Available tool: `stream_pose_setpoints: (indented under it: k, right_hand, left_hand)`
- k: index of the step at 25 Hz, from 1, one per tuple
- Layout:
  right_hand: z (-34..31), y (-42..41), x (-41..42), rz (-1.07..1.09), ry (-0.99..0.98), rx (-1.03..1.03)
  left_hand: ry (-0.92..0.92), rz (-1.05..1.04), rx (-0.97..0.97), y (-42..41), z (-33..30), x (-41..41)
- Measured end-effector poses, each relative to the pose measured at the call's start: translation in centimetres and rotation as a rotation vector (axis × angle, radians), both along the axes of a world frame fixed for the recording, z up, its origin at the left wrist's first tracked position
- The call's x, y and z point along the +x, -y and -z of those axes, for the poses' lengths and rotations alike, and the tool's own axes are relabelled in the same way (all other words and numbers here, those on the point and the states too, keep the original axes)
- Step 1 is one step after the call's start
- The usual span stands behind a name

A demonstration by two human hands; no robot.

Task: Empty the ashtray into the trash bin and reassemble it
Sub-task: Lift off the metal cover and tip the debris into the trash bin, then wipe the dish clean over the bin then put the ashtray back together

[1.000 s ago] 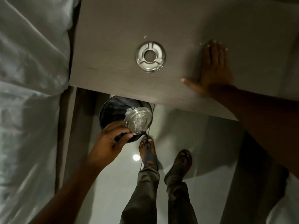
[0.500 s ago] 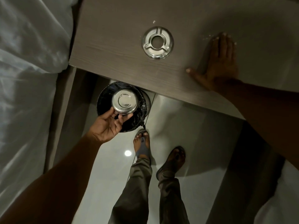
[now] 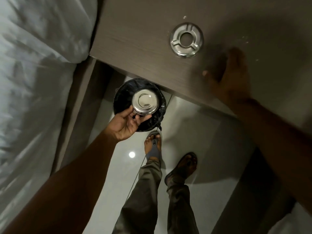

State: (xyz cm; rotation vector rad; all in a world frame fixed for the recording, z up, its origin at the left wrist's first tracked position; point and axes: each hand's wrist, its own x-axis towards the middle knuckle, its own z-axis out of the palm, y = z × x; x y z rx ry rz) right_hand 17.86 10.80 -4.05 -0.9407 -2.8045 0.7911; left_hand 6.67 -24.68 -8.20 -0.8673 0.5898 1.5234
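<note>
Shiny steel ashtray bowl [image 3: 145, 103], turned bottom-up, held over the round black-lined trash bin [image 3: 121, 92] on the floor.

The left hand [image 3: 125, 123] has its grip closed around the bowl's near rim, fingers [image 3: 143, 117] curled under the edge, the bowl's flat base facing the camera directly above the bin's opening. The ring-shaped steel ashtray lid [image 3: 186, 40] with three cigarette notches lies alone on the grey wood-grain tabletop [image 3: 135, 31]. The right hand [image 3: 233, 78], blurred, lies flat and spread on the tabletop near the lid, its grip open and holding nothing. White bedding [image 3: 42, 65] lies left of the tabletop; two sandalled feet [image 3: 152, 146] stand on the glossy pale floor tiles [image 3: 194, 132], one beside the bin.
</note>
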Motion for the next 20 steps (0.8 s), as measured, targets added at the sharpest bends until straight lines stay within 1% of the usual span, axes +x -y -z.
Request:
stream_pose_setpoints:
  k: [1,2,3,4,5,6,8,10,13,16,20]
  right_hand:
    - [-0.7,3.1,-0.2,0.028,-0.114,-0.090]
    - [-1.2,6.6,-0.4,0.064,-0.164,-0.219]
    - [-1.6,10.1,-1.0,0.069,-0.150,-0.396]
    - [-1.8,15.3,-3.0,0.046,-0.053,-0.603]
    - [-1.6,18.3,-4.3,0.082,0.039,-0.780]
    - [-1.4,19.0,-5.1,0.176,0.110,-0.889]
    - [-0.2,18.4,-6.2,0.251,0.245,-0.919]
    - [0.2,17.8,-7.2,0.236,0.311,-0.874]
    - [0.2,17.8,-8.1,0.171,0.348,-0.856]
    - [0.4,18.0,-8.4,0.112,0.323,-0.766]
    - [0.9,18.3,-7.8,0.073,0.445,-0.825]
  left_hand:
    - [0.003,0.004,-0.004,-0.3,0.3,-0.1]
    - [0.002,0.005,0.015,-0.6,0.6,0.2]
    - [-0.010,0.030,0.010,-0.9,0.6,0.1]
    - [0.001,0.002,0.008,1.6,0.8,-0.1]
    - [0.007,0.004,0.039,2.7,0.9,-0.1]
    - [0.010,0.024,0.056,2.6,1.2,0.4]
    - [0.012,0.033,0.066,1.9,1.1,0.9]
    - [0.014,0.031,0.075,1.8,1.0,0.4]
    - [0.000,0.030,0.077,2.1,1.2,0.2]
    - [0.002,0.022,0.073,2.5,1.5,0.1]
    - [-0.002,0.020,0.073,2.4,1.6,0.1]
